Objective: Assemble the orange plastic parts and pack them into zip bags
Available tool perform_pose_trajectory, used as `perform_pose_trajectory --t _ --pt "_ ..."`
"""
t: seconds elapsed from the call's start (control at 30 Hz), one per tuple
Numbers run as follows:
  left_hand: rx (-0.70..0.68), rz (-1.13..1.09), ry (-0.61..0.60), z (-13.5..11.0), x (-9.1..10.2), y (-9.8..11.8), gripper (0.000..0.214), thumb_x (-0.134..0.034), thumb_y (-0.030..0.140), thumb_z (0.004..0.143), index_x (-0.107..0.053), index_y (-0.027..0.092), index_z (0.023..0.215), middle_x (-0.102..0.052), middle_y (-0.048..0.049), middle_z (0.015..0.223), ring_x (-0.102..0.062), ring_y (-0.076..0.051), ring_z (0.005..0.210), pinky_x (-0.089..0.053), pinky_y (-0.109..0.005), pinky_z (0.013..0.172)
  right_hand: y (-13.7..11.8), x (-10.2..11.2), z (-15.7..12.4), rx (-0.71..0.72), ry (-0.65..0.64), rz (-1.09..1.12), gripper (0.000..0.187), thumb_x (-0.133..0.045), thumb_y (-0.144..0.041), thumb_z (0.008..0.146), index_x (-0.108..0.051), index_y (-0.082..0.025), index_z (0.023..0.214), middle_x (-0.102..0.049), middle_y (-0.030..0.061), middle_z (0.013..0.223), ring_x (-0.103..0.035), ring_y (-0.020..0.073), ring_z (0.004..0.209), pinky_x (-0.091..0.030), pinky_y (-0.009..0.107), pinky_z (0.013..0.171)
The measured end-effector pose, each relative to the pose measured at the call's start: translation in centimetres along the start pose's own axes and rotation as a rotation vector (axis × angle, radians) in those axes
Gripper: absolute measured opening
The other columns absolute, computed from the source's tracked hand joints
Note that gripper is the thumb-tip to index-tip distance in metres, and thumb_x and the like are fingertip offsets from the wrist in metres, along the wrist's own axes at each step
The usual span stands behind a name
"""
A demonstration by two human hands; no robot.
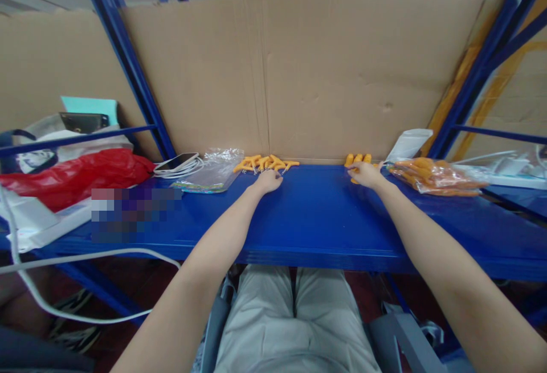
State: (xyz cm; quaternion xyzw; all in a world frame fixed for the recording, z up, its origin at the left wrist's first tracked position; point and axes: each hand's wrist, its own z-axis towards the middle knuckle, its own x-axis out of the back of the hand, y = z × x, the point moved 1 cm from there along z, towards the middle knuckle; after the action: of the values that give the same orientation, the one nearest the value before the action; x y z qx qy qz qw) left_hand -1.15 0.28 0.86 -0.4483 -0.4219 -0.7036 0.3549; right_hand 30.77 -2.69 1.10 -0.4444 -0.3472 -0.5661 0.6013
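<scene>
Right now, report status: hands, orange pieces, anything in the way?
Left hand at chained orange pieces, grip unclear. Right hand at row of orange pieces, grip unclear. Bag of orange pieces right of it, apparently not blocking.

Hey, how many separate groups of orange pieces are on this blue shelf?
3: chained orange pieces by the left hand, a row of orange pieces at the right hand, and bagged orange pieces farther right.

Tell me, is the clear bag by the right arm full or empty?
Not empty: orange pieces show through the clear bag.
</scene>
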Motion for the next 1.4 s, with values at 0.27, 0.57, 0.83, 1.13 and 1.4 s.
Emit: perform_pose_trajectory --t 0.27,0.57,0.83,1.13,1.4 --pt "-0.278 -0.04 -0.015 0.0 -0.5 1.6 0.028 -0.048 0.017 0.087 -0.076 0.016 0.087 -0.076 -0.0059 0.093 -0.069 -0.021 0.091 -0.05 -0.03 0.088 -0.5 0.1 -0.1 0.025 0.023 0.03 0.033 -0.047 -0.029 0.089 -0.069 -0.023 0.112 -0.07 0.0123 0.119 -0.054 0.0398 0.124 -0.013 0.078 0.106" --pt "-0.302 -0.135 0.0 -0.3 -1.0 3.0 0.036 -0.054 0.022 0.089 -0.067 0.016 0.122 -0.068 -0.0087 0.126 -0.064 -0.022 0.113 -0.048 -0.035 0.103 -2.2 0.4 -0.4 0.183 -0.036 0.123 0.039 -0.045 -0.02 0.088 -0.07 -0.027 0.118 -0.069 0.0087 0.122 -0.059 0.0317 0.12 -0.029 0.059 0.111" --pt "-0.216 0.041 -0.02 0.5 -1.5 0.9 0.049 -0.049 0.016 0.086 -0.056 0.015 0.134 -0.048 -0.0127 0.149 -0.04 -0.024 0.141 -0.03 -0.038 0.118 -3.3 -0.4 -0.5 0.158 -0.105 0.326 0.044 -0.051 -0.019 0.085 -0.063 -0.021 0.127 -0.068 0.0123 0.125 -0.062 0.0339 0.116 -0.046 0.055 0.097" --pt "-0.205 0.021 -0.091 0.4 -1.7 0.0 0.042 -0.047 0.021 0.09 -0.056 0.017 0.13 -0.052 -0.0115 0.145 -0.048 -0.022 0.135 -0.031 -0.034 0.116 -3.7 -1.1 -0.9 0.139 -0.249 0.464 0.046 -0.069 -0.022 0.078 -0.063 -0.016 0.123 -0.069 0.0135 0.123 -0.066 0.0259 0.112 -0.051 0.037 0.095" --pt "-0.283 0.035 0.006 0.5 -2.4 0.6 0.024 -0.053 0.03 0.089 -0.061 0.016 0.108 -0.066 -0.0122 0.114 -0.06 -0.025 0.113 -0.045 -0.041 0.103 -4.5 -0.5 -1.5 0.195 -0.378 0.344 0.024 -0.062 -0.026 0.085 -0.072 -0.017 0.104 -0.073 0.0073 0.115 -0.065 0.0248 0.114 -0.048 0.034 0.099"
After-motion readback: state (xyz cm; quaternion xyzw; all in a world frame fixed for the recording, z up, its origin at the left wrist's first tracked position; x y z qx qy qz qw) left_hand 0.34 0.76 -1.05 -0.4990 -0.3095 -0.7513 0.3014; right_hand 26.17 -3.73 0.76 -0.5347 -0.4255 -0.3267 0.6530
